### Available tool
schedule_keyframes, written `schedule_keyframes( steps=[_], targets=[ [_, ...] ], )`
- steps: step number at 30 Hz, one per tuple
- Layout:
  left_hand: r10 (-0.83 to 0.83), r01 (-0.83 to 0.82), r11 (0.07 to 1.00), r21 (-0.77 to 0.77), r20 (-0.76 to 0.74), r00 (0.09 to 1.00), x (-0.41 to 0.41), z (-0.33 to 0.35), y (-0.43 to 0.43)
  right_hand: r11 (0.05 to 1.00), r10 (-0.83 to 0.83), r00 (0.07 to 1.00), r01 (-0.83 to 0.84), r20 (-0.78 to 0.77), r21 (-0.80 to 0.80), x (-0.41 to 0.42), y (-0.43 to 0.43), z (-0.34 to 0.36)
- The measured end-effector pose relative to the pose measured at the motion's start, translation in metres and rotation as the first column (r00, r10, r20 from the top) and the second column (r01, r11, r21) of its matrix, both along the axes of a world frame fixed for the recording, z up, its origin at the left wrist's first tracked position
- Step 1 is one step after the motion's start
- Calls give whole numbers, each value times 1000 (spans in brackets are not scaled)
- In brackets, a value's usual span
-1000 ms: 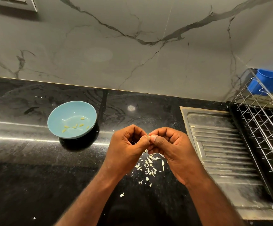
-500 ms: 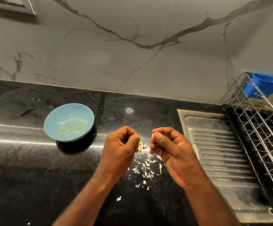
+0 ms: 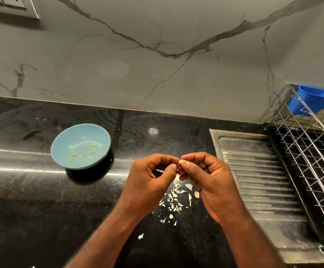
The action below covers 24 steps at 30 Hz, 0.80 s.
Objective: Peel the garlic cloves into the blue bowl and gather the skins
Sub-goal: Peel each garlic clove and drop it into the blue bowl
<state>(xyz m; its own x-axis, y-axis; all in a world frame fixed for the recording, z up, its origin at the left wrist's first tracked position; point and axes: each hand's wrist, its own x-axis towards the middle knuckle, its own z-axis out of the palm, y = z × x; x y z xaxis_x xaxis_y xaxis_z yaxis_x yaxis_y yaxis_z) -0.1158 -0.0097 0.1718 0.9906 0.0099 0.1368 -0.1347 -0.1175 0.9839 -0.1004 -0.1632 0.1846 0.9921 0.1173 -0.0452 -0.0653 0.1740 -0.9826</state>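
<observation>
I see the right hand [image 3: 205,178] pinching a small garlic clove [image 3: 182,162] with thumb and finger. The left hand [image 3: 151,178], fingers curled, pinches the same clove from the other side. Skins [image 3: 174,200] lie scattered on the black worktop [image 3: 31,209] under both hands. The blue bowl [image 3: 80,136] stands apart at the left, and it holds peeled pieces [image 3: 84,154].

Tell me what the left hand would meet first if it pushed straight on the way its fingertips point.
The garlic clove pinched in the right hand: the left hand points rightward at it and seems to pinch its edge, so nothing lies between them.
</observation>
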Motion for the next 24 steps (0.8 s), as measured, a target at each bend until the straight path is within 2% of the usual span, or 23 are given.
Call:
schedule_keyframes(
  steps=[5,9,17,24],
  targets=[
    [19,-19,1000,5,8,1000,-1,2,1,984,18,996,-2,89,-180,-3,-2,4],
    [4,-5,1000,20,23,1000,-1,2,3,969,43,993,-15,109,-247,-3,-2,7],
    [-2,2,1000,-13,60,998,-4,6,-1,994,42,999,-40,21,-103,-6,4,5],
    [3,0,987,-161,15,1000,-5,7,-2,999,31,999,-31,-20,21,-7,7,4]
  ],
)
